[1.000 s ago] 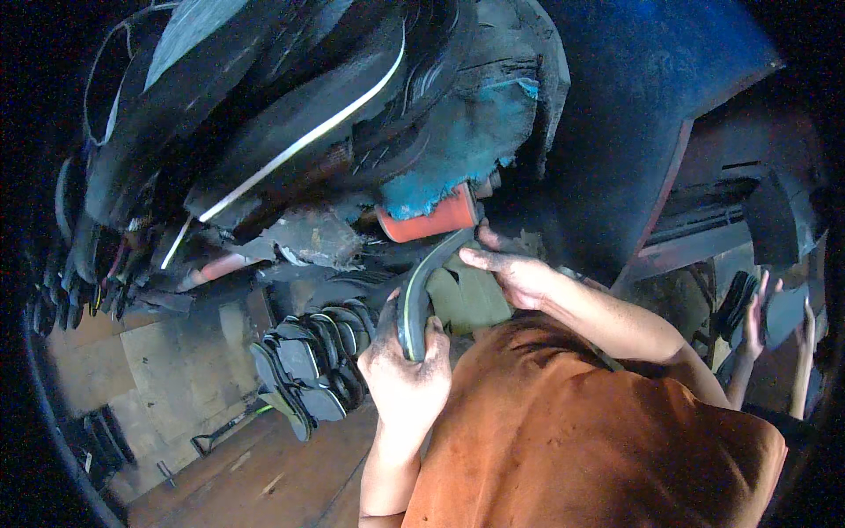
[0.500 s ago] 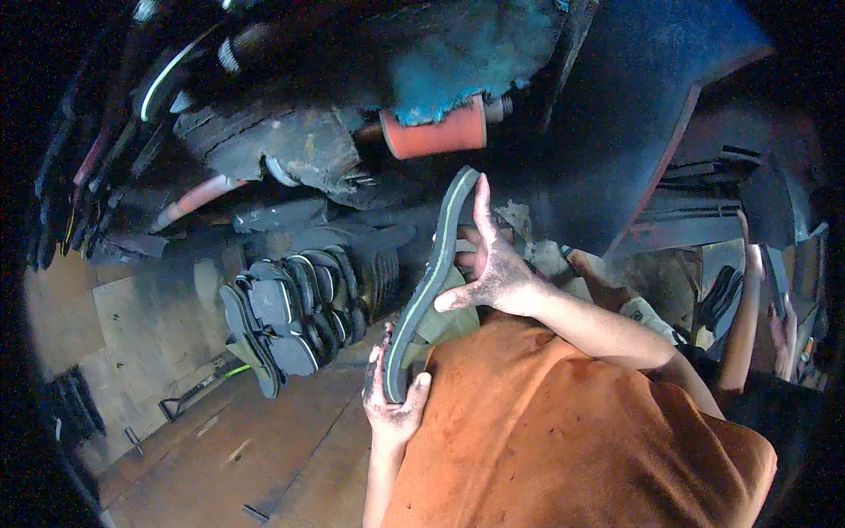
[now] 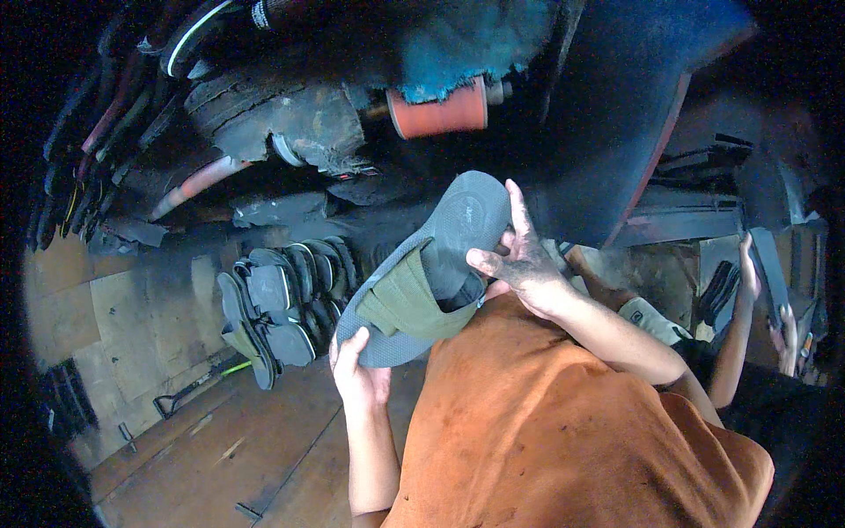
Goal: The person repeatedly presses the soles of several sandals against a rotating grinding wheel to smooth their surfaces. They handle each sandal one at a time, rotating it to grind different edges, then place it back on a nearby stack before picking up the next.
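A slide sandal [image 3: 471, 207] with a grey footbed and a wide olive-green strap [image 3: 414, 295] is held up in front of me, its footbed facing up toward the head view. My left hand [image 3: 359, 378] grips its toe end, thumb on top and the fingers mostly hidden beneath. At the heel end, my right hand [image 3: 532, 273] holds the right edge with fingers spread, the index finger pointing up along it. Dark smudges mark the right hand. An orange cloth [image 3: 563, 431] covers my front below the sandal.
Several sandals [image 3: 286, 295] stand bunched on the floor at left, near a thin tool [image 3: 198, 387] with a green part. An orange spool [image 3: 438, 110] hangs ahead under dark, ragged material. At right, a co-worker's hands [image 3: 748, 273] hold a dark flat strip [image 3: 769, 277].
The sandal has turned from edge-on to show its footbed and strap. My left hand has moved left and up with the toe end; my right hand has shifted slightly right.
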The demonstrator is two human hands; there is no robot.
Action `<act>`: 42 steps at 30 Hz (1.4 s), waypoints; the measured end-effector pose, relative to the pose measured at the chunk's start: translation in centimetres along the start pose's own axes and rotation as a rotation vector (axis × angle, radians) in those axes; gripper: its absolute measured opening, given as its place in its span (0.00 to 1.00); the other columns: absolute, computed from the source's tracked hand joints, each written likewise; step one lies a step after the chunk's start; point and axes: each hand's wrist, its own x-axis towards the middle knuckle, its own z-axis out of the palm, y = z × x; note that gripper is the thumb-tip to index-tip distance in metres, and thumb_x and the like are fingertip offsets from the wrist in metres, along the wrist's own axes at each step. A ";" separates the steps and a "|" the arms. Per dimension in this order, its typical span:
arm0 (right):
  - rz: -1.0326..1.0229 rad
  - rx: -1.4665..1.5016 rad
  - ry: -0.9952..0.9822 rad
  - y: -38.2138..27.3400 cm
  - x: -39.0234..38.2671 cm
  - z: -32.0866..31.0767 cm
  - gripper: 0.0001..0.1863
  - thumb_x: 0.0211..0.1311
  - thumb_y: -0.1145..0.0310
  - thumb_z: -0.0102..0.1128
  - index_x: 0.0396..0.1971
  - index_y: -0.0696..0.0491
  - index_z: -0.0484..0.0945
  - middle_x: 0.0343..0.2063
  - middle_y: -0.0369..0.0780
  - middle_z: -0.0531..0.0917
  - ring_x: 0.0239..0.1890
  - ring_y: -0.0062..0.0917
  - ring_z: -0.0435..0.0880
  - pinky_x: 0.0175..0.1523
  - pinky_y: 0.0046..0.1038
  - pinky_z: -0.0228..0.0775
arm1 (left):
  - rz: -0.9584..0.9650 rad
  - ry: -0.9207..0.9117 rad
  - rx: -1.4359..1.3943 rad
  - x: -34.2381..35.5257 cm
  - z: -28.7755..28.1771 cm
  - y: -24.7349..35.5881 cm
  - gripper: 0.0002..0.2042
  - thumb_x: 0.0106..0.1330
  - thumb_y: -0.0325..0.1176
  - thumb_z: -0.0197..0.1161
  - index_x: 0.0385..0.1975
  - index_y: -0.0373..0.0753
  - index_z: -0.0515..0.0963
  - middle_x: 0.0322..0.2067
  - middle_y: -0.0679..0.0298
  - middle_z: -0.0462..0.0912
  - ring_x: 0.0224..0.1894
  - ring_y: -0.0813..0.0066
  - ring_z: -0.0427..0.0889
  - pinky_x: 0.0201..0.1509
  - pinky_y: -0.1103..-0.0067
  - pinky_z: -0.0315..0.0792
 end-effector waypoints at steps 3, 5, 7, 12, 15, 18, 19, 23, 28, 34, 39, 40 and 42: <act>-0.108 -0.065 0.057 0.7 0.1 0.0 0.63 0.58 0.69 0.72 0.74 0.35 0.23 0.67 0.48 0.63 0.63 0.34 0.71 0.52 0.38 0.80 | -0.039 -0.047 -0.136 0.0 0.2 -0.2 0.21 0.65 0.28 0.59 0.57 0.29 0.72 0.53 0.52 0.80 0.56 0.57 0.78 0.64 0.62 0.69; -0.126 -0.028 0.084 0.9 0.1 0.0 0.63 0.59 0.69 0.71 0.74 0.34 0.23 0.67 0.48 0.63 0.62 0.34 0.72 0.50 0.39 0.82 | -0.041 -0.088 -0.237 -0.1 0.6 -0.3 0.19 0.67 0.30 0.59 0.57 0.31 0.72 0.54 0.53 0.80 0.57 0.57 0.78 0.65 0.61 0.68; -0.027 0.052 0.112 0.7 0.0 0.1 0.68 0.53 0.62 0.77 0.74 0.38 0.24 0.69 0.48 0.56 0.67 0.39 0.64 0.57 0.49 0.74 | 0.002 -0.053 -0.134 0.1 1.2 -0.3 0.18 0.69 0.31 0.60 0.56 0.32 0.73 0.53 0.54 0.80 0.56 0.58 0.78 0.64 0.61 0.69; 0.133 0.157 0.088 -2.2 0.2 0.6 0.74 0.50 0.54 0.79 0.72 0.42 0.16 0.72 0.49 0.48 0.69 0.45 0.62 0.57 0.58 0.71 | 0.147 -0.096 0.133 0.8 3.3 0.2 0.15 0.70 0.29 0.61 0.55 0.33 0.75 0.51 0.57 0.81 0.54 0.65 0.80 0.62 0.66 0.71; 0.257 0.117 0.091 -3.9 1.4 0.8 0.78 0.49 0.51 0.79 0.68 0.41 0.08 0.73 0.51 0.47 0.67 0.49 0.65 0.55 0.59 0.72 | 0.216 -0.067 0.290 1.3 4.9 0.4 0.15 0.69 0.27 0.62 0.54 0.32 0.76 0.48 0.60 0.82 0.49 0.73 0.80 0.57 0.75 0.71; 0.218 0.196 0.003 -4.6 3.1 0.7 0.78 0.50 0.52 0.78 0.67 0.41 0.06 0.72 0.51 0.50 0.66 0.52 0.66 0.55 0.57 0.73 | 0.336 -0.098 0.481 1.8 6.7 0.5 0.15 0.69 0.26 0.63 0.53 0.30 0.76 0.46 0.62 0.82 0.47 0.77 0.78 0.54 0.78 0.70; 0.232 0.239 -0.038 -4.8 3.8 0.3 0.77 0.51 0.55 0.78 0.68 0.39 0.07 0.70 0.51 0.56 0.62 0.50 0.70 0.54 0.56 0.74 | 0.345 -0.093 0.543 2.1 7.3 0.8 0.16 0.69 0.27 0.63 0.54 0.31 0.76 0.46 0.63 0.81 0.46 0.79 0.77 0.52 0.80 0.70; 0.244 0.343 -0.045 -4.2 6.1 -0.6 0.66 0.53 0.62 0.76 0.73 0.35 0.23 0.59 0.43 0.70 0.50 0.40 0.80 0.47 0.50 0.79 | 0.444 -0.107 0.838 3.3 10.0 1.8 0.17 0.68 0.28 0.64 0.54 0.31 0.76 0.46 0.61 0.82 0.47 0.78 0.77 0.54 0.79 0.71; 0.173 0.463 -0.158 -2.8 8.8 -1.6 0.31 0.64 0.62 0.65 0.63 0.39 0.58 0.56 0.37 0.74 0.55 0.31 0.78 0.55 0.44 0.76 | 0.563 -0.140 1.170 4.6 13.7 2.6 0.19 0.66 0.31 0.67 0.53 0.29 0.76 0.42 0.57 0.85 0.44 0.76 0.80 0.53 0.75 0.74; 0.178 0.618 -0.243 -1.2 11.0 -4.6 0.23 0.65 0.58 0.64 0.56 0.49 0.71 0.52 0.41 0.80 0.53 0.33 0.81 0.57 0.46 0.76 | 0.546 -0.233 1.371 7.0 17.3 1.4 0.18 0.62 0.27 0.64 0.52 0.30 0.77 0.41 0.45 0.84 0.46 0.56 0.87 0.50 0.71 0.78; 0.273 0.605 -0.213 -1.0 11.6 -7.8 0.24 0.67 0.54 0.62 0.56 0.54 0.74 0.53 0.43 0.81 0.54 0.33 0.82 0.59 0.47 0.75 | 0.505 -0.280 1.369 8.8 19.1 0.1 0.16 0.60 0.26 0.62 0.49 0.32 0.78 0.36 0.44 0.84 0.41 0.49 0.87 0.45 0.68 0.79; 0.291 0.587 -0.184 -1.1 11.8 -7.9 0.24 0.66 0.53 0.62 0.55 0.53 0.74 0.53 0.43 0.81 0.53 0.33 0.82 0.59 0.47 0.75 | 0.491 -0.268 1.343 8.8 19.2 0.2 0.16 0.60 0.26 0.62 0.49 0.32 0.78 0.35 0.44 0.85 0.40 0.49 0.87 0.44 0.68 0.78; 0.294 0.528 -0.233 -1.6 12.1 -7.6 0.24 0.66 0.53 0.63 0.55 0.53 0.74 0.53 0.42 0.81 0.53 0.35 0.82 0.58 0.48 0.76 | 0.453 -0.162 1.333 8.3 19.0 0.6 0.15 0.60 0.25 0.61 0.47 0.31 0.79 0.34 0.46 0.86 0.38 0.56 0.88 0.44 0.69 0.78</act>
